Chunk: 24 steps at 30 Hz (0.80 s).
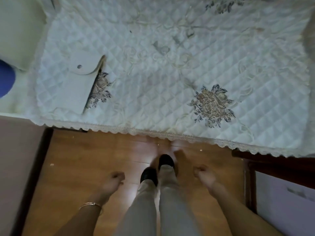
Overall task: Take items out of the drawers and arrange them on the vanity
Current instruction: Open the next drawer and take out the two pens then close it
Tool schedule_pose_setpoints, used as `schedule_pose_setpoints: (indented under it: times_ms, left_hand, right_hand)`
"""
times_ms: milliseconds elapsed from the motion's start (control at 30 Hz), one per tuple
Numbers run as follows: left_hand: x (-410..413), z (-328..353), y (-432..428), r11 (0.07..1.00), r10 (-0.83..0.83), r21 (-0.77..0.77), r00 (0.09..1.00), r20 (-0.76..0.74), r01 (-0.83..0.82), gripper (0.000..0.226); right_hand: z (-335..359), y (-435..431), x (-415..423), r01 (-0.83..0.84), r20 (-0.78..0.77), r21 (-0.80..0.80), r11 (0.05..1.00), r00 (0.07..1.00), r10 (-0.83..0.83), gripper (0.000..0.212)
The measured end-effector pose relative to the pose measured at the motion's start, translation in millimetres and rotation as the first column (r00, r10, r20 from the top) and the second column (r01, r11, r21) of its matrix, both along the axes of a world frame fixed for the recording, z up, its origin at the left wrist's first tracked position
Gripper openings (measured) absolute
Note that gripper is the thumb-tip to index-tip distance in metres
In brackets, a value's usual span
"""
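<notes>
The vanity top (170, 65) is covered by a white quilted cloth with embroidered flowers and a lace edge. A white pouch (81, 79) with a snap flap lies on the cloth at the left. My left hand (113, 182) hangs below the vanity's front edge over the wooden floor, fingers loosely curled and holding nothing. My right hand (204, 174) hangs at the right of my legs, blurred, its fingers also curled with nothing in them. No drawer shows in this view.
A blue rounded object (6, 79) sits at the far left edge beside a pale surface. My legs and dark shoes (156, 169) stand on the wooden floor in front of the vanity. Dark wooden furniture edges (248, 181) flank the floor on both sides.
</notes>
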State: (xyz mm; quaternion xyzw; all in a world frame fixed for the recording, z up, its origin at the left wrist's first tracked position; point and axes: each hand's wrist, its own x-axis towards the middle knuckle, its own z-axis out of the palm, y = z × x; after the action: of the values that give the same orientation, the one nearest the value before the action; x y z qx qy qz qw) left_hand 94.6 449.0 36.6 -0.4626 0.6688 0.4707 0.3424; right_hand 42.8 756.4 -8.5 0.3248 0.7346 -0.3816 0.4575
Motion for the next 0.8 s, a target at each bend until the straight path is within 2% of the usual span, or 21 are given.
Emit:
schedule_pose_setpoints:
  times_ms: [100,167,233,300,367,433,500,633,733,800]
  left_hand:
    - [-36.6,-14.8,7.0,0.998,0.045,0.042,0.999,-0.019,-0.044,0.012]
    - [-57.8,-27.0,4.5,0.992,0.090,0.098,0.994,-0.056,-0.084,0.020]
    - [-79.4,-35.1,2.2,0.970,0.209,0.150,0.972,-0.110,-0.192,0.030]
    - [-97.9,-41.4,-1.3,0.900,0.406,0.233,0.903,-0.139,-0.369,0.030]
    - [-110.7,-41.7,-3.7,0.816,0.537,0.324,0.835,-0.121,-0.478,0.018]
    - [-116.7,-41.5,-7.3,0.773,0.580,0.388,0.806,-0.113,-0.502,0.030]
    - [-115.1,-41.4,-9.5,0.769,0.570,0.423,0.813,-0.116,-0.479,0.037]
    - [-98.1,-41.8,-15.0,0.773,0.561,0.434,0.818,-0.125,-0.463,0.039]
    - [-70.7,-35.9,-18.5,0.775,0.543,0.452,0.831,-0.120,-0.441,0.028]
    - [-49.4,-25.7,-23.2,0.830,0.452,0.424,0.882,-0.131,-0.363,0.019]
  right_hand:
    - [-10.0,-18.7,-22.7,0.054,0.071,-0.020,0.998,0.996,-0.053,0.028]
    - [-0.1,-32.6,-39.8,0.242,0.043,-0.146,0.959,0.970,-0.238,0.020]
    - [-2.6,-40.8,-54.7,0.459,0.020,-0.282,0.842,0.881,-0.473,0.025]
    - [-11.8,-43.6,-62.9,0.616,0.046,-0.366,0.698,0.761,-0.647,0.026]
    - [-23.1,-43.9,-64.2,0.696,0.097,-0.394,0.601,0.681,-0.726,0.028]
    - [-18.1,-46.7,-62.3,0.727,0.129,-0.416,0.546,0.642,-0.756,0.025]
    - [-10.3,-47.9,-60.4,0.727,0.123,-0.438,0.528,0.631,-0.766,0.014]
    - [4.6,-54.0,-45.0,0.725,0.086,-0.391,0.567,0.642,-0.762,0.018]
    - [17.5,-57.9,-20.6,0.742,0.099,-0.388,0.546,0.623,-0.776,0.011]
    - [32.9,-63.4,-2.3,0.737,0.100,-0.381,0.559,0.634,-0.767,0.013]
